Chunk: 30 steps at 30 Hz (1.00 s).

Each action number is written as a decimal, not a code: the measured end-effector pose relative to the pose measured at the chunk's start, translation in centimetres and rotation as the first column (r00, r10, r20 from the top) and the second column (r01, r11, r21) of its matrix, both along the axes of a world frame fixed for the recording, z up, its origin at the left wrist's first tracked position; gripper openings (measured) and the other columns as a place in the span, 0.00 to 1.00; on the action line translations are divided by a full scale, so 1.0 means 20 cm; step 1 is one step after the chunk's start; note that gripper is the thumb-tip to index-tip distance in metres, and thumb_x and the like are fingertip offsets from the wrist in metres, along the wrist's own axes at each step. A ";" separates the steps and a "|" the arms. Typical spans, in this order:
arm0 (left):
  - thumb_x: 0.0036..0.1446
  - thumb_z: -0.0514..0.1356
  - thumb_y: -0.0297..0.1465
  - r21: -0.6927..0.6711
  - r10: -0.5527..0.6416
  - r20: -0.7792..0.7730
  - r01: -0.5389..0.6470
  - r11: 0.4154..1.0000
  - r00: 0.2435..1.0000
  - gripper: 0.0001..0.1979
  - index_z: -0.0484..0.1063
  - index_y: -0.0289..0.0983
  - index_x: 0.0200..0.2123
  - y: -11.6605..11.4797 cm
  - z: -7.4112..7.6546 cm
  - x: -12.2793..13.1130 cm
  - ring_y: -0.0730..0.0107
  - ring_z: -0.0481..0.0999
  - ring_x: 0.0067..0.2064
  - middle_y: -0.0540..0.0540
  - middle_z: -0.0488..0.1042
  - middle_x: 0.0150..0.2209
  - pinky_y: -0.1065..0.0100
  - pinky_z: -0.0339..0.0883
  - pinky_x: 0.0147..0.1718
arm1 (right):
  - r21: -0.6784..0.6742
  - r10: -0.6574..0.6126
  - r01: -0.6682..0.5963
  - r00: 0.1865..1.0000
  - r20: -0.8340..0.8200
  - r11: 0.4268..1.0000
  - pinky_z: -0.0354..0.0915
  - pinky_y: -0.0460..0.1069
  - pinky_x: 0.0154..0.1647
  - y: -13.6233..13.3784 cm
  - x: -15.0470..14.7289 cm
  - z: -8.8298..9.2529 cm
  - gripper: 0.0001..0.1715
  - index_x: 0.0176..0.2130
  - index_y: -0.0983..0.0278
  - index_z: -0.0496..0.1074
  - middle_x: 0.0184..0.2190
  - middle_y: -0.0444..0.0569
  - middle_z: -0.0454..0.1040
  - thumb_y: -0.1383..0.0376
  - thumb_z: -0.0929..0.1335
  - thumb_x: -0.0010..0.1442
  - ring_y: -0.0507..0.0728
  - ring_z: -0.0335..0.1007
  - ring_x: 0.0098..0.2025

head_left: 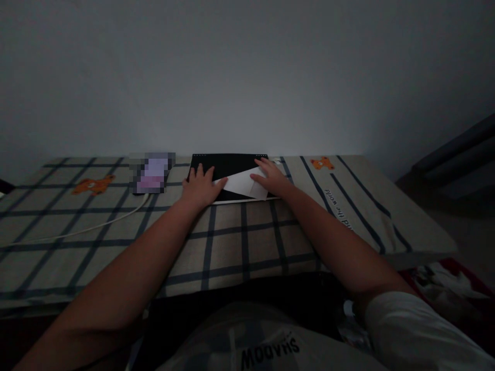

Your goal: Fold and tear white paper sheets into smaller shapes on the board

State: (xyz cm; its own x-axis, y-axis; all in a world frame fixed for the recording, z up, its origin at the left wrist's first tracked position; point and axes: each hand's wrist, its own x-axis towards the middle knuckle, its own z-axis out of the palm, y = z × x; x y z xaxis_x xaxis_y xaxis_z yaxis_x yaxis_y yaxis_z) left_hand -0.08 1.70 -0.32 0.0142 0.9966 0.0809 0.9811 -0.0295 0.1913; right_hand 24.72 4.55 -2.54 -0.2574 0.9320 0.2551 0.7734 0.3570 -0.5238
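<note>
A white sheet of paper (243,182) lies partly folded on a black mat (228,164) at the far side of the checked tablecloth. My left hand (201,186) rests flat on the paper's left corner, fingers stretched out over the mat. My right hand (270,177) presses flat on the paper's right part, fingers spread. Neither hand grips anything.
A phone (151,173) lies left of the mat, with a white cable (96,222) running from it toward the left edge. The tablecloth (240,237) has dark stripes and orange bear prints. A plain wall stands right behind the table.
</note>
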 end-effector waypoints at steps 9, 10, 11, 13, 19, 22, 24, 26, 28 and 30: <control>0.65 0.43 0.58 0.050 0.001 0.007 -0.001 0.999 1.000 0.43 0.56 0.37 0.72 0.04 -0.02 -0.06 0.32 0.47 0.74 0.31 0.47 0.75 0.26 0.47 0.64 | -0.005 0.071 -0.071 0.992 0.100 0.997 0.48 0.62 0.74 0.01 0.00 -0.01 0.43 0.72 0.68 0.56 0.72 0.62 0.56 0.53 0.67 0.66 0.64 0.48 0.75; 0.65 0.44 0.58 0.068 -0.007 0.003 0.007 0.998 1.000 0.42 0.56 0.37 0.72 0.04 -0.02 -0.05 0.31 0.46 0.74 0.30 0.46 0.75 0.25 0.44 0.64 | 0.000 0.058 -0.059 0.989 0.133 0.998 0.48 0.63 0.73 0.01 0.00 -0.01 0.43 0.72 0.68 0.56 0.72 0.62 0.56 0.52 0.67 0.66 0.65 0.48 0.75; 0.65 0.45 0.57 0.089 -0.026 -0.002 0.026 0.996 1.000 0.41 0.56 0.36 0.72 0.03 -0.01 -0.05 0.30 0.44 0.74 0.30 0.46 0.75 0.24 0.42 0.64 | 0.009 0.045 -0.048 0.984 0.173 0.999 0.49 0.63 0.73 0.00 0.00 0.00 0.44 0.72 0.68 0.56 0.72 0.63 0.55 0.51 0.66 0.66 0.66 0.48 0.75; 0.66 0.48 0.53 0.132 -0.115 -0.009 0.115 0.985 0.993 0.39 0.56 0.36 0.72 0.01 0.01 -0.03 0.34 0.43 0.75 0.32 0.46 0.75 0.27 0.42 0.65 | 0.044 0.028 -0.041 0.962 0.272 0.998 0.47 0.66 0.73 -0.03 0.00 0.03 0.44 0.71 0.67 0.60 0.72 0.64 0.54 0.48 0.67 0.65 0.69 0.49 0.74; 0.66 0.53 0.49 0.079 -0.569 -0.017 0.569 0.819 0.822 0.36 0.59 0.34 0.70 -0.01 0.00 -0.01 0.50 0.47 0.75 0.36 0.55 0.73 0.45 0.46 0.71 | 0.014 0.200 -0.227 0.886 0.418 0.974 0.57 0.64 0.68 -0.11 0.00 0.10 0.33 0.63 0.64 0.72 0.67 0.60 0.67 0.48 0.63 0.69 0.67 0.64 0.67; 0.67 0.53 0.49 0.011 -0.629 -0.019 0.629 0.778 0.778 0.36 0.57 0.35 0.71 -0.01 -0.03 0.01 0.51 0.50 0.75 0.36 0.56 0.73 0.46 0.47 0.70 | 0.023 0.215 -0.242 0.895 0.391 0.970 0.58 0.61 0.68 -0.11 -0.01 0.08 0.32 0.61 0.65 0.73 0.66 0.60 0.68 0.49 0.65 0.68 0.67 0.64 0.67; 0.68 0.52 0.48 -0.007 -0.624 -0.032 0.624 0.782 0.781 0.35 0.57 0.35 0.71 -0.01 -0.04 0.01 0.50 0.51 0.74 0.36 0.55 0.73 0.45 0.47 0.70 | 0.027 0.223 -0.250 0.905 0.361 0.968 0.56 0.61 0.69 -0.09 0.00 0.05 0.33 0.62 0.66 0.73 0.66 0.61 0.67 0.49 0.66 0.67 0.67 0.62 0.68; 0.68 0.52 0.48 -0.010 -0.616 -0.043 0.617 0.787 0.786 0.35 0.57 0.35 0.71 -0.01 -0.05 0.01 0.50 0.51 0.74 0.35 0.54 0.73 0.44 0.47 0.70 | 0.034 0.230 -0.256 0.912 0.338 0.966 0.55 0.61 0.70 -0.09 0.00 0.04 0.34 0.62 0.66 0.73 0.67 0.62 0.66 0.49 0.67 0.66 0.68 0.60 0.69; 0.68 0.52 0.47 -0.006 -0.614 -0.043 0.615 0.789 0.788 0.35 0.56 0.36 0.71 -0.02 -0.04 0.02 0.50 0.51 0.74 0.35 0.54 0.73 0.45 0.46 0.70 | 0.049 0.234 -0.264 0.915 0.329 0.963 0.54 0.62 0.71 -0.09 0.01 0.04 0.37 0.63 0.66 0.72 0.68 0.62 0.65 0.47 0.69 0.64 0.69 0.59 0.70; 0.68 0.52 0.47 -0.003 -0.617 -0.043 0.618 0.786 0.786 0.34 0.56 0.38 0.72 -0.02 -0.04 0.02 0.51 0.51 0.74 0.36 0.54 0.73 0.44 0.46 0.70 | 0.046 0.257 -0.288 0.907 0.334 0.957 0.53 0.64 0.71 -0.10 0.01 0.05 0.39 0.64 0.65 0.71 0.68 0.61 0.63 0.46 0.70 0.63 0.69 0.58 0.70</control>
State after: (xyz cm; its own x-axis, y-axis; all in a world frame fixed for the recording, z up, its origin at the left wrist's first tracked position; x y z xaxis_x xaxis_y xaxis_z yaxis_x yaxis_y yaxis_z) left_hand 0.37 1.25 -1.17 0.6297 0.7730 0.0771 0.7593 -0.6335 0.1487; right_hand 24.86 2.52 -1.50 -0.5803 0.7901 0.1972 0.7598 0.6125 -0.2181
